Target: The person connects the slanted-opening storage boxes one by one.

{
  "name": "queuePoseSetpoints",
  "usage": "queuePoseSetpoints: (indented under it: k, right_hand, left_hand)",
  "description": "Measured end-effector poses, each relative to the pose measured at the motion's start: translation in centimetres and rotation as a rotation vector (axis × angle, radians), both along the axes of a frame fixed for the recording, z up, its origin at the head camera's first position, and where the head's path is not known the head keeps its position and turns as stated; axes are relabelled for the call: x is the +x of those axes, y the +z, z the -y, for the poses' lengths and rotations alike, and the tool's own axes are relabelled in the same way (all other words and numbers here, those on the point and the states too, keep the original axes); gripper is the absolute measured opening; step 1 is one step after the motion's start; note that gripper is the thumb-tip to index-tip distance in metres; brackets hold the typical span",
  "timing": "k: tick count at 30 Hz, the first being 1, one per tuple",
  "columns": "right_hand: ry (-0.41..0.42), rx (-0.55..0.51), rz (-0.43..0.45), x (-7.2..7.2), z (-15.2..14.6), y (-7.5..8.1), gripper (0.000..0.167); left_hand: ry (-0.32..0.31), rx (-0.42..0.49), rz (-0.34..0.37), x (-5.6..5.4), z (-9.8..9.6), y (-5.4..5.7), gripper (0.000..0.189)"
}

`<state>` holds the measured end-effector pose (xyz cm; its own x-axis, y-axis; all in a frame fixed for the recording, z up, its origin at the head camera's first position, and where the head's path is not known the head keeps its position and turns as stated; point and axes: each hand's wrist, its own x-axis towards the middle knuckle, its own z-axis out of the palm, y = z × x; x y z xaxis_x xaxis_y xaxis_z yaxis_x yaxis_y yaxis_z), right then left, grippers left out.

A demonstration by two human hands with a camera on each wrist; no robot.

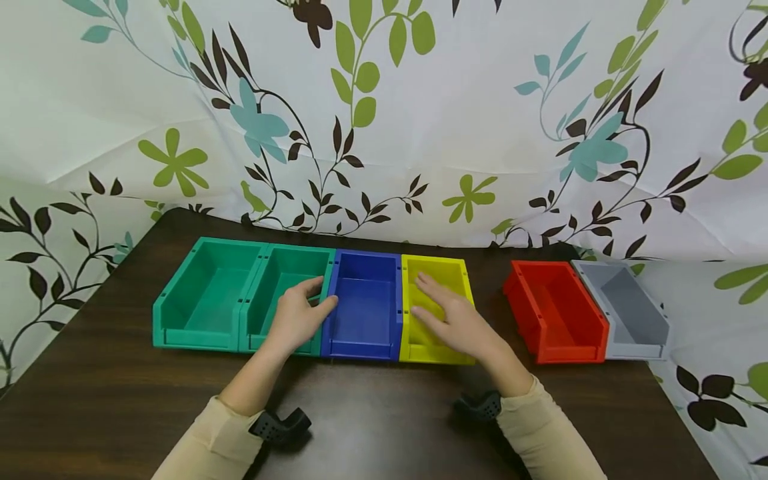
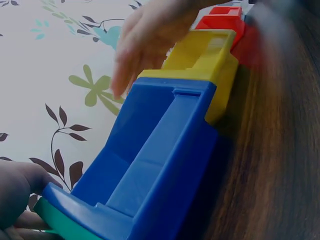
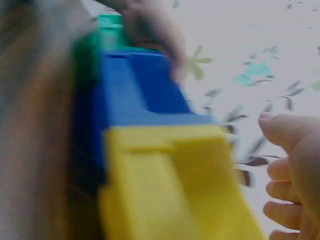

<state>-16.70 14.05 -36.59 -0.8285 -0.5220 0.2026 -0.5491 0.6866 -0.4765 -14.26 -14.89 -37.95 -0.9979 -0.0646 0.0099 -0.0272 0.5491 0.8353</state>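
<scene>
My left hand [image 1: 295, 319] straddles the wall where the second green bin [image 1: 270, 280] meets the blue bin [image 1: 363, 313]. Its thumb is on the blue side and its fingers are over the green bin; in the left wrist view it pinches the blue bin's rim [image 2: 80, 202]. My right hand [image 1: 459, 323] hovers over the yellow bin [image 1: 441, 350], fingers extended and apart. The right wrist view, blurred, shows that hand holding nothing, beside the yellow bin [image 3: 150, 190]. Blue and yellow stand side by side, and no contents show in them.
Another green bin [image 1: 204, 287] stands at the left end of the row. Across a gap to the right, a red bin [image 1: 561, 313] and a grey bin [image 1: 636, 310] stand together. A patterned cloth [image 1: 396, 153] hangs behind the dark wooden table [image 1: 384, 413].
</scene>
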Motion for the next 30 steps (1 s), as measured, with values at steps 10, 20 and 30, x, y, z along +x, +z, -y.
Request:
queuePoseSetpoints:
  k: [10,20,30]
  right_hand:
    - [-0.425,0.009,-0.065,-0.9,-9.7,1.3,0.058]
    - [-0.77,0.169,0.052,-1.8,-16.6,1.2,0.057]
    - [-0.864,0.182,0.113,-1.6,-18.5,1.4,0.054]
  left_hand:
    - [0.049,-0.044,0.031,0.2,1.1,0.7,0.055]
    - [0.093,-0.188,-0.038,0.8,2.6,1.7,0.055]
    - [0.104,-0.283,-0.096,0.7,2.3,2.7,0.054]
